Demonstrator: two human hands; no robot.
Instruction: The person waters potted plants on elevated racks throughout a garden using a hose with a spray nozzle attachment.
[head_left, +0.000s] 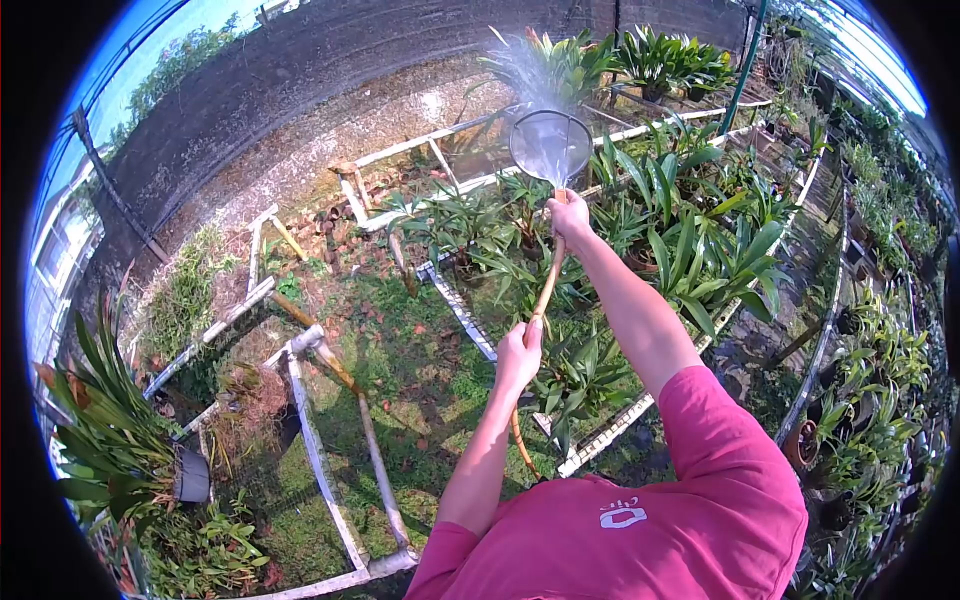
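A yellowish garden hose (547,285) runs up from near my waist through both hands. My right hand (568,218) is closed around it close to its upper end, where water sprays out. Lower down, my left hand (518,357) grips the same hose. Just beyond the right hand is a round, dark-rimmed piece that looks like mesh (550,147); I cannot tell whether it is attached to the hose. The water spray (535,75) passes up by it toward potted plants (575,65) at the back.
Leafy plants (690,260) crowd a bench to the right, edged by a pale rail (625,420). White pipe frames (315,450) stand on mossy ground at left. A potted plant (190,475) is at far left. A dark wall (300,80) closes the back; a green post (745,65) rises behind.
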